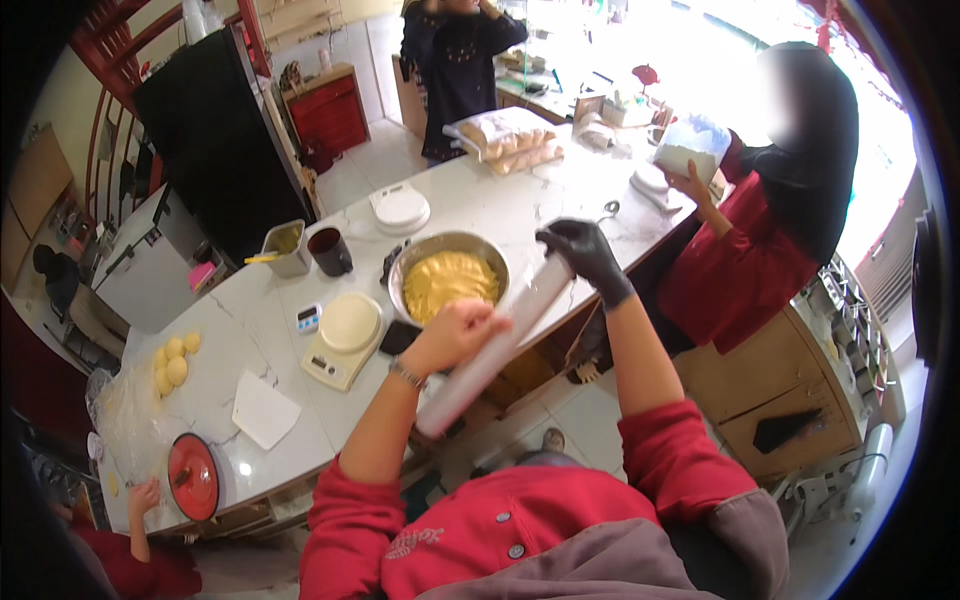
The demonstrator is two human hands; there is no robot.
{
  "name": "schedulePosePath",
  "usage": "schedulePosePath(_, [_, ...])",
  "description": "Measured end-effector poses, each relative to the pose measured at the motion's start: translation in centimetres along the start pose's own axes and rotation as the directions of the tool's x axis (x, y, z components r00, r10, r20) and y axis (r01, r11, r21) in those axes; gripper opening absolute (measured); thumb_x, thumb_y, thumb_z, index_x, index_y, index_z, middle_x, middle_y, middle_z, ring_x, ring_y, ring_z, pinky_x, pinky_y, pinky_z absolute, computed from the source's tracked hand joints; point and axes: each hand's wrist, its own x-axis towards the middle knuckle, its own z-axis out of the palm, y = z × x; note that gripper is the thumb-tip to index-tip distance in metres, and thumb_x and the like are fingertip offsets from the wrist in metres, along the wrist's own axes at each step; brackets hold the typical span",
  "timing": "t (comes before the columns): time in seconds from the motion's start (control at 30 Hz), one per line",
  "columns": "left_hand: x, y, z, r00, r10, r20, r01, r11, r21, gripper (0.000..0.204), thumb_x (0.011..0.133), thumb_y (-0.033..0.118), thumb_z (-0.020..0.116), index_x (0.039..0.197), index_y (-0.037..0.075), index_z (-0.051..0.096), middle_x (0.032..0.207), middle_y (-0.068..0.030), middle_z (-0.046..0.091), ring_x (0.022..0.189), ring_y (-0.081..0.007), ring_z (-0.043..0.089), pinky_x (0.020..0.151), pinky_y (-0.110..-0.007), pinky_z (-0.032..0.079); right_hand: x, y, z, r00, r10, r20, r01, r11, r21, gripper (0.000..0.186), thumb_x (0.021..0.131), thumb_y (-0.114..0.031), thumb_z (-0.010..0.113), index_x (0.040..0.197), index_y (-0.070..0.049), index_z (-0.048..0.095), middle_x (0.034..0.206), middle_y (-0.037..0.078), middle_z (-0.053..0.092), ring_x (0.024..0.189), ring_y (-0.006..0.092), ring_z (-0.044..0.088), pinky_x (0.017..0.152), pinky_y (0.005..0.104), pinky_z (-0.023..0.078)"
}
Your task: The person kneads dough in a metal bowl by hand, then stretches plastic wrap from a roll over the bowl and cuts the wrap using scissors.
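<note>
I hold a long white roll (497, 345) slanted between both hands above the counter's front edge. My bare left hand (462, 333) grips its middle. My right hand (583, 256), in a black glove, is closed on the roll's upper end. Just beyond them sits a metal bowl (442, 245) filled with yellow dough (448, 282) on the white marble counter (500, 205).
A kitchen scale (346, 338) with a small timer (308, 319) stands left of the bowl, plus a dark cup (330, 250), a metal container (285, 247), dough balls (172, 362) and a red lid (193, 477). A person in red (760, 260) holds a bag at right; another stands behind.
</note>
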Motion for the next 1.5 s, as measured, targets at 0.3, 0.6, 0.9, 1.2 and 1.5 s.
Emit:
schedulePosePath(0.3, [-4.0,2.6,3.8,0.978,-0.168,-0.123,0.04,0.729,-0.683,0.012,0.087,0.016,0.055,0.087,0.005,0.051,0.075,-0.0015,0.055,0.067,-0.0071,0.047,0.063,-0.02,0.04,-5.7,-0.3,-1.7,0.997,0.056,-0.055,-0.049,0.993,0.11,0.022,0.079,-0.02,0.062,0.085,0.001,0.064,0.067,0.006,0.062,0.063,0.0091,0.056,0.06,0.0229,0.044])
schedulePosePath(0.6, [-2.5,6.6,4.5,0.983,0.171,-0.061,-0.165,0.982,0.088,0.011,0.084,0.015,0.056,0.087,0.006,0.049,0.064,-0.0097,0.056,0.055,-0.0216,0.054,0.052,-0.03,0.04,-6.5,-1.0,-4.4,1.0,0.012,-0.008,-0.011,0.994,0.105,0.016,0.078,-0.014,0.064,0.083,0.001,0.065,0.065,0.004,0.061,0.061,0.0072,0.054,0.057,0.0233,0.043])
schedulePosePath(0.9, [0.2,11.5,6.8,0.987,0.057,0.147,-0.042,0.993,-0.107,0.014,0.081,0.016,0.061,0.082,0.002,0.057,0.07,-0.0087,0.056,0.061,-0.0172,0.054,0.056,-0.027,0.043,-8.0,-0.2,-12.0,0.987,-0.116,-0.111,0.129,0.985,0.112,0.011,0.076,-0.008,0.065,0.081,0.002,0.064,0.064,0.002,0.061,0.059,0.0059,0.054,0.058,0.0215,0.044])
schedulePosePath(1.2, [2.0,12.3,13.7,0.982,-0.189,0.028,0.18,0.866,-0.467,0.009,0.088,0.012,0.053,0.09,0.004,0.049,0.077,0.0012,0.051,0.072,-0.0044,0.045,0.066,-0.019,0.039,-9.2,1.9,-17.1,0.946,-0.133,-0.296,0.204,0.953,0.224,0.01,0.076,-0.005,0.065,0.082,0.002,0.065,0.069,0.002,0.061,0.063,0.0065,0.053,0.061,0.0218,0.043])
schedulePosePath(1.5, [2.7,11.9,14.7,0.749,0.12,0.652,0.639,0.132,-0.758,0.086,0.076,0.07,0.038,0.129,0.002,0.031,0.099,-0.0191,0.057,0.064,-0.02,0.062,0.055,-0.026,0.051,-9.9,2.5,-20.8,0.656,-0.662,-0.361,0.745,0.644,0.172,0.006,0.08,0.004,0.051,0.086,0.002,0.054,0.082,0.011,0.059,0.077,0.0196,0.058,0.071,0.0313,0.046])
